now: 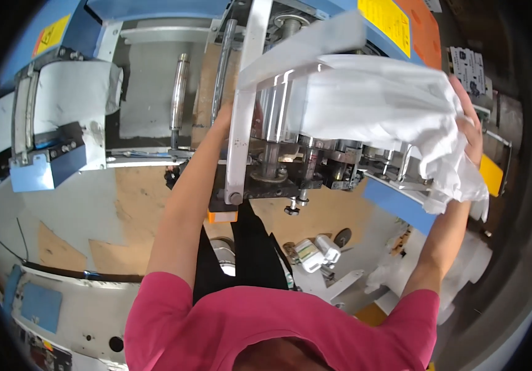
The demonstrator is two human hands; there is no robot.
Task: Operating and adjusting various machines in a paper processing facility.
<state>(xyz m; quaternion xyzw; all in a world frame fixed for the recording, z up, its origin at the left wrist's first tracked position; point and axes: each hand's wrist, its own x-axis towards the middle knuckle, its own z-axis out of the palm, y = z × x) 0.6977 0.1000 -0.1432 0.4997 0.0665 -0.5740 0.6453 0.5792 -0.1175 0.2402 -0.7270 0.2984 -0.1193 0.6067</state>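
A white, crumpled sheet, thin like plastic film or cloth (pixel 389 99), stretches rightward from the shiny metal rollers (pixel 276 111) of a machine. At its right end my right hand (pixel 473 136) is closed on it, with loose folds hanging over the wrist. My left hand (pixel 223 117) reaches in behind an upright pale metal bar (pixel 239 142), beside a long steel rod (pixel 224 68). The bar hides most of its fingers, so what they touch does not show. A slanted flat metal arm (pixel 306 49), blurred, crosses above the sheet.
The machine has blue housings (pixel 148 9) with yellow labels. Another roller (pixel 179 93) lies to the left, near a white sheet (pixel 71 93) on a second unit. Knobs (pixel 292 209) jut toward my legs. White bottles (pixel 315 252) stand low down, and a white roll (pixel 464 266) lies at the right.
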